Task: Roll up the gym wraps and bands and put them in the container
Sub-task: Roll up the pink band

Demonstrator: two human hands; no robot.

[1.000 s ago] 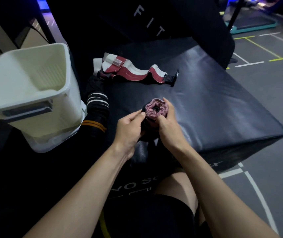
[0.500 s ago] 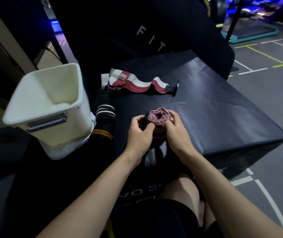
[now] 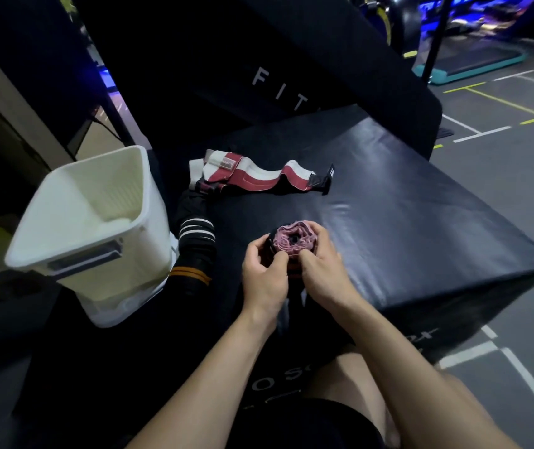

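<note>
Two hands on one pink rolled wrap, held upright just above black padded worktop, near its front edge.
Left hand & right hand: fingers curled round roll from both sides, thumbs pinching near side; dark loose tail hanging below, mostly hidden by hands. Red/white wrap lying unrolled farther back on worktop. Black striped wrap draped over left edge, betw. worktop & white container; touching container or not – can't tell. Container tilted, standing lower at left, inside mostly in view, bottom corner hard to read. Dim gym room: black pad w/ "FIT" lettering leaning behind, cut off by worktop; grey floor w/ white & yellow lines at right; blue-lit machines at top right, blurred. Bare knee & black shorts at bottom.
</note>
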